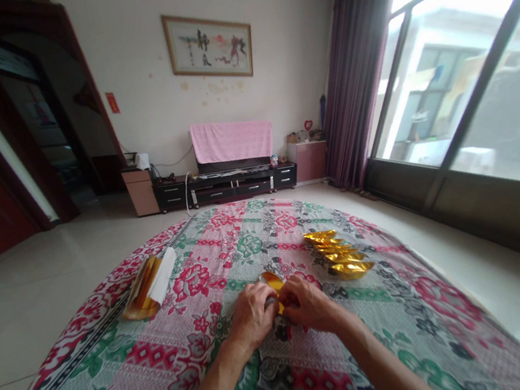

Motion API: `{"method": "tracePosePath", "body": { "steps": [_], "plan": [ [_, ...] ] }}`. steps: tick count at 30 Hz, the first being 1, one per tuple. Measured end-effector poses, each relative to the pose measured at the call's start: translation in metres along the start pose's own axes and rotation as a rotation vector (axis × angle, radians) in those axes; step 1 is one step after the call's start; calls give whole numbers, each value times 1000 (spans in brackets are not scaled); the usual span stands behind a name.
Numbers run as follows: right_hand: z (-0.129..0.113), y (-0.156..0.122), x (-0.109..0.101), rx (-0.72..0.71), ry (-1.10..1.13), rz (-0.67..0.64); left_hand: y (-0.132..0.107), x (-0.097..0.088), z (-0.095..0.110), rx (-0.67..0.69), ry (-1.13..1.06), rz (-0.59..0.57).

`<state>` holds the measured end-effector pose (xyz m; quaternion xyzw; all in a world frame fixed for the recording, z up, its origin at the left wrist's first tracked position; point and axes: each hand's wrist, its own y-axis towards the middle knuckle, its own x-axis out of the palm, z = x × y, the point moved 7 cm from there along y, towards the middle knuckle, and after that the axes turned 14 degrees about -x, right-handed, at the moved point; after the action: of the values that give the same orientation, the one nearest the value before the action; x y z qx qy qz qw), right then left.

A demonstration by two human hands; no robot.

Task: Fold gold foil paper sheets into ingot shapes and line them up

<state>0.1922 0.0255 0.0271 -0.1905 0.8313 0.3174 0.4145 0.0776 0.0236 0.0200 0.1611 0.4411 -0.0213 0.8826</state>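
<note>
Near the middle of the table a piece of gold foil paper (272, 279) is pinched between my two hands. My left hand (255, 308) is closed on its left side, and my right hand (303, 302) grips the right side close by. The fingers hide much of the sheet, so its exact shape cannot be made out. To the right lies a row of several folded gold paper ingots (351, 268), pointed at their ends. On the left rests a stack of gold paper sheets (144, 290) with a white sheet (162, 277) along its side.
A floral cloth (248, 245) covers the round table. Beyond it stands a low black TV cabinet (233, 190) with a pink towel (231, 139) draped over the screen. Purple curtains (345, 80) and a large window are at the right; a doorway opens at the left.
</note>
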Motion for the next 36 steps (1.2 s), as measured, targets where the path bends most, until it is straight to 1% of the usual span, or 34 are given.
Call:
{"method": "tracePosePath", "body": {
  "steps": [5,11,14,18,24,28,36],
  "plan": [
    [0,0,-2,23,-1,14,-1,0,0,-3,-6,7],
    [-7,2,-3,-28,19,3,-1,1,0,12,-11,15],
    [-8,2,-4,-27,16,21,-2,1,1,18,-9,17],
    [-6,1,-2,-1,-2,49,-2,0,1,21,-9,24],
    [-4,0,-1,-32,-19,60,-3,1,2,39,-8,18],
    [-2,-1,0,-26,-17,67,-3,1,1,32,1,22],
    [3,2,4,14,-20,19,-3,0,2,47,19,6]
  ]
}}
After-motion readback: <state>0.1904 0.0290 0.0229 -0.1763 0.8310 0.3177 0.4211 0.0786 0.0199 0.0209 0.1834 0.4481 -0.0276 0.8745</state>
